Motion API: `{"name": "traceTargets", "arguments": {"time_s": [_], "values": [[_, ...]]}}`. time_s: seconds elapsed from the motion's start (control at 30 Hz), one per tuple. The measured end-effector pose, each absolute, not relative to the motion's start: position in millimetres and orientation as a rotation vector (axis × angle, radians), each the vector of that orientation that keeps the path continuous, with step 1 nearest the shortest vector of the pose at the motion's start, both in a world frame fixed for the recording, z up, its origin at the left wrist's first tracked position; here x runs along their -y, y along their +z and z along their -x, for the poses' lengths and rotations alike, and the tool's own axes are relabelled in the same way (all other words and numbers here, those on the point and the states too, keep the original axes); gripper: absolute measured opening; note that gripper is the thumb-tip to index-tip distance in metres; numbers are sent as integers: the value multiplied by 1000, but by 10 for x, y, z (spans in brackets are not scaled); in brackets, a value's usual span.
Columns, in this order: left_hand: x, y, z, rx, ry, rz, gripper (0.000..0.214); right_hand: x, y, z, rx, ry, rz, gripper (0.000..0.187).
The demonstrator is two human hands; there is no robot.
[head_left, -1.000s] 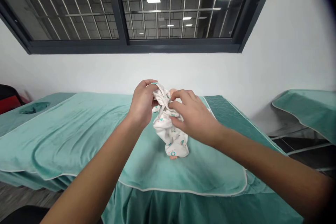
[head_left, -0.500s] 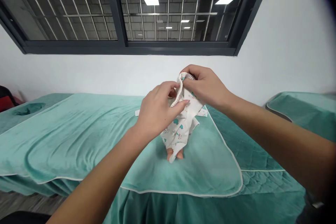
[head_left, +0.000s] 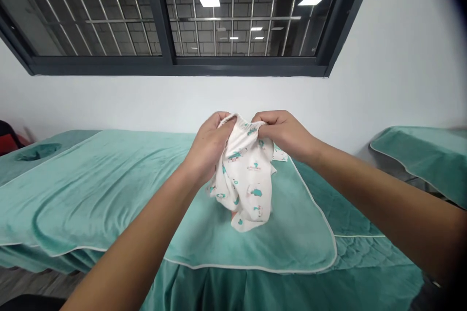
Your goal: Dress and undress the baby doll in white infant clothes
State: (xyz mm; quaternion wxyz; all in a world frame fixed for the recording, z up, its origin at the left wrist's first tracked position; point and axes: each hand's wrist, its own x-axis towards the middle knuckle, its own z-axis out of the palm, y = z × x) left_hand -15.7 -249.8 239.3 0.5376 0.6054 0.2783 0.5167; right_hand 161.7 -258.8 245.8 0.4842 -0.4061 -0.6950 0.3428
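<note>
A pair of small white baby pants (head_left: 250, 180) with green and red prints hangs from both my hands, its gathered elastic waistband uppermost. My left hand (head_left: 209, 146) grips the left side of the waistband, thumb toward the opening. On the other side, my right hand (head_left: 286, 132) pinches the waistband between thumb and fingers. Behind the cloth lies a doll, almost wholly hidden; a patterned white sleeve (head_left: 280, 154) shows to the right, and a sliver of skin-coloured foot (head_left: 234, 214) shows near the pants' lower end.
A green velvety sheet (head_left: 109, 180) with a pale edge covers the bed. A face hole (head_left: 39, 151) is at the bed's left end. Another green-covered surface (head_left: 423, 148) stands at the right. The white wall (head_left: 164, 99) and a dark-framed barred window (head_left: 248, 67) are behind.
My left hand has closed on the waistband and my right hand has come down a little. The pants now spread out between my hands and cover the doll's feet, which showed earlier.
</note>
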Motion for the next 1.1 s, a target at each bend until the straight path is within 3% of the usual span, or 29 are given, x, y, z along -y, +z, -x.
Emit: {"name": "traceTargets", "arguments": {"time_s": [0.23, 0.43, 0.6, 0.7, 0.97, 1.1], "values": [[2414, 2234, 258, -584, 653, -1595, 44, 2407, 2444, -1724, 1370, 827, 897, 8], [2271, 2124, 268, -474, 927, -1437, 35, 2379, 2231, -1748, 1430, 1087, 925, 6], [2198, 2016, 248, -481, 908, -1286, 37, 2471, 2043, -1666, 1769, 1440, 943, 36], [2175, 1946, 241, -491, 820, -1235, 43, 2453, 1993, -1633, 1861, 1401, 1010, 37], [2150, 1847, 363, -430, 455, -1337, 49, 2350, 2032, -1564, 1334, 1303, 764, 35], [2105, 1799, 382, -452, 605, -1316, 54, 2357, 1955, -1579, 1307, 1390, 795, 46]]}}
